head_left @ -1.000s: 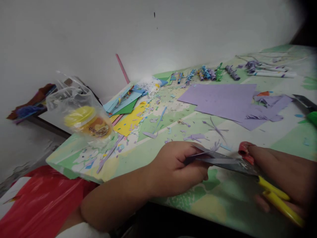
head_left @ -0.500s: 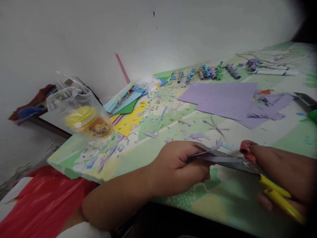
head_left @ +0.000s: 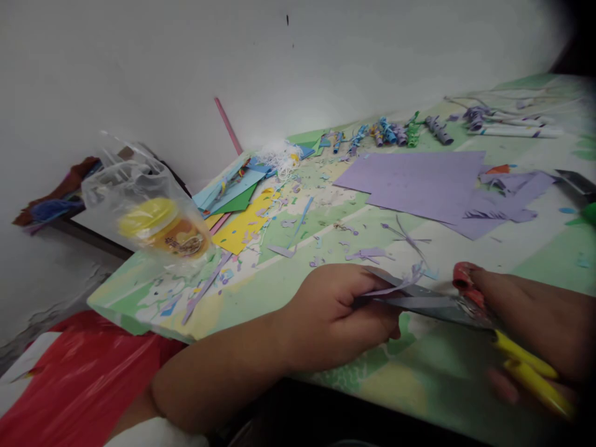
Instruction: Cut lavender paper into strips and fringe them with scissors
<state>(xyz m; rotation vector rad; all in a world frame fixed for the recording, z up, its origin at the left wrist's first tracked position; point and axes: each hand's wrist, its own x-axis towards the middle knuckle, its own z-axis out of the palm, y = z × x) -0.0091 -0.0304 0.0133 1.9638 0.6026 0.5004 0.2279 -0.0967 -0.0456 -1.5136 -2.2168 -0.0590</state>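
Note:
My left hand pinches a thin purple paper strip, its fringed end pointing right between the scissor blades. The scissors have metal blades, a yellow handle and something red near the pivot. My right hand is wrapped round their handles at the right edge, partly lost in shadow. The blade tips reach the fingers of my left hand. Just beyond the blades lie thin purple paper scraps. Farther back, purple paper sheets overlap on the table.
A cup with a yellow lid stands in a clear plastic bag at the left. Coloured paper and white string lie behind it. Several small paper rolls line the back. A dark blade tool with green lies at the right.
The purple strip's fringed end has shifted slightly right and down, showing more of the strip. The scissors and my right hand have moved a little to the right.

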